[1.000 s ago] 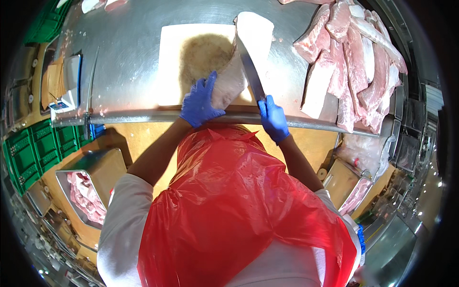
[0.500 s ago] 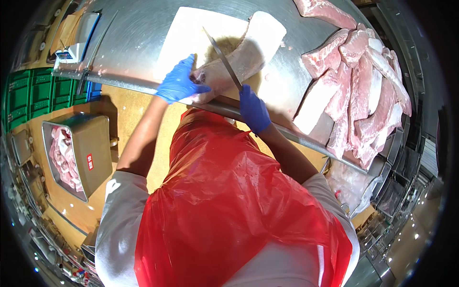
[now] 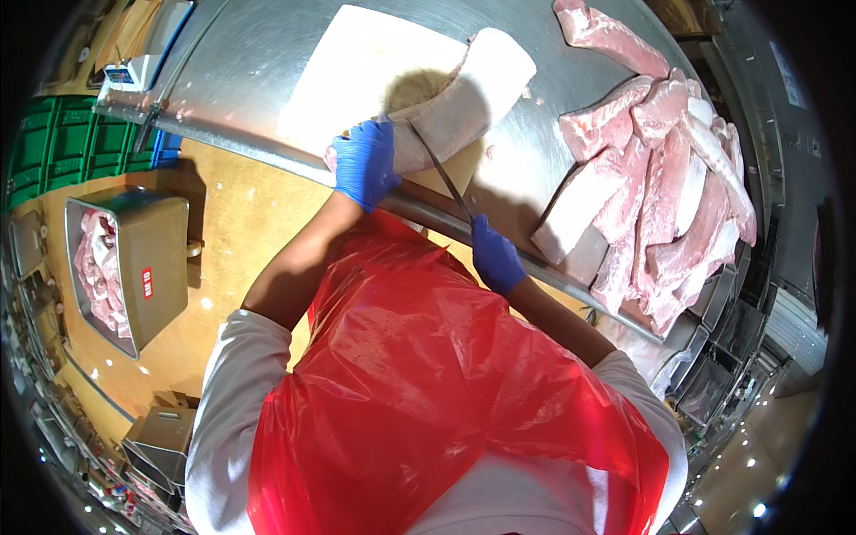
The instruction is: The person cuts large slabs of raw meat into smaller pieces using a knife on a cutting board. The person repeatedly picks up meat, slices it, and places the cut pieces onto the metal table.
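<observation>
A long, pale slab of pork (image 3: pixel 462 105) lies slantwise across a white cutting board (image 3: pixel 357 67), its far end overhanging the board onto the steel table. My blue-gloved left hand (image 3: pixel 367 167) is closed over the near left end of the slab, at the table's front edge. In my right hand (image 3: pixel 497 257), also gloved in blue, is a knife (image 3: pixel 448 176) with a long narrow blade. The blade points away to the left, its forward part against the meat beside my left hand. How deep it goes cannot be made out.
Several cut strips of pork (image 3: pixel 669 178) are piled on the steel table (image 3: pixel 259 80) at right. On the floor at left stands a metal bin (image 3: pixel 160 259) holding meat, near green crates (image 3: pixel 67 143). A scale (image 3: pixel 129 76) sits at the far left.
My left hand has moved right and closed over the near end of the slab. My right hand has come nearer and to the right, drawing the knife back along the meat.
</observation>
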### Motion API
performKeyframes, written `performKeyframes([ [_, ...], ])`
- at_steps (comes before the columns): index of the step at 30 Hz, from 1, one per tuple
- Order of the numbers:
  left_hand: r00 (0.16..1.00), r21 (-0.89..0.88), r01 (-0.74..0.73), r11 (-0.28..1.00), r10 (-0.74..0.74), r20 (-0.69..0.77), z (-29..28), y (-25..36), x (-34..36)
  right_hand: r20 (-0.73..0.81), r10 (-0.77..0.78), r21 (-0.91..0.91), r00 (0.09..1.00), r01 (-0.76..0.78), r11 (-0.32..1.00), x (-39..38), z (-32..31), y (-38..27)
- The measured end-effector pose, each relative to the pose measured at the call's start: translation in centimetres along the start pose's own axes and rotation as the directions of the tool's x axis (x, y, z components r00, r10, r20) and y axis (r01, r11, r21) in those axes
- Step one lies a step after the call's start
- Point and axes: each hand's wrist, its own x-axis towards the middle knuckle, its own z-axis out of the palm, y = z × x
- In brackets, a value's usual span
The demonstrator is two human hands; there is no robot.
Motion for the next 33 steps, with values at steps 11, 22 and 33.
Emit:
performKeyframes([
  [11, 0.98, -0.198, -0.137, 0.971, 0.103, -0.172, 1.1, -5.2, 0.7, -0.105, -0.133, -0.07, 0.986, 0.126, 0.99, 8.6, 0.2, -4.8],
  [22, 0.971, -0.695, 0.06, 0.716, -0.202, -0.124, -10.9, -23.9, 25.1, -0.243, 0.305, 0.204, 0.921, -0.259, 0.944, -3.7, 1.6, 0.6],
  [33, 0.961, -0.15, -0.226, 0.962, 0.246, 0.129, -0.5, 10.1, 12.5, -0.591, 0.525, 0.52, 0.613, -0.208, 0.828, -2.7, 6.9, 2.4],
])
